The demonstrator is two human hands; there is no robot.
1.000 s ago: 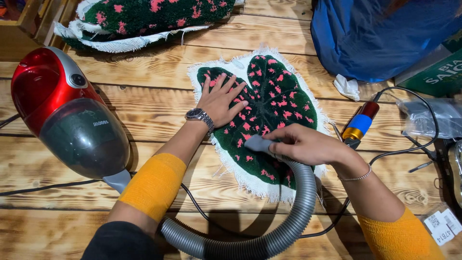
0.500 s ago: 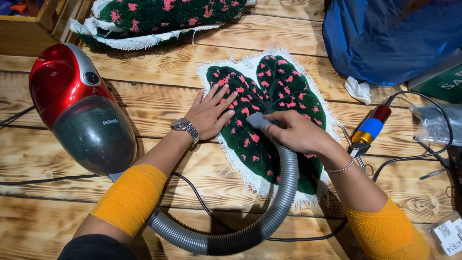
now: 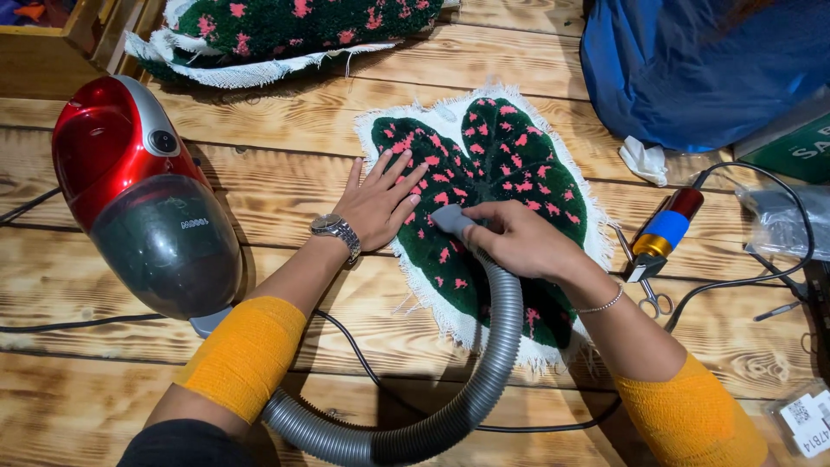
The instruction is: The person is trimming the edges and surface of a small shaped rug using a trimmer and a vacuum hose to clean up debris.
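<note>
My left hand (image 3: pixel 380 203) lies flat, fingers spread, pinning the soft, floppy leaf-shaped rug (image 3: pixel 493 199) at centre frame. My right hand (image 3: pixel 514 238) is closed around the light grey vacuum nozzle (image 3: pixel 451 220), its ribbed hose (image 3: pixel 484 380) bending freely at lower centre.

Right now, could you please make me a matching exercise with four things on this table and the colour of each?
Things:
1. vacuum cleaner body
2. hose
3. leaf-shaped rug
4. forearm wraps

Colours:
A. grey
B. orange-yellow
C. red with a dark bin
D. dark green with pink spots

Pairs: 1-C, 2-A, 3-D, 4-B
</note>
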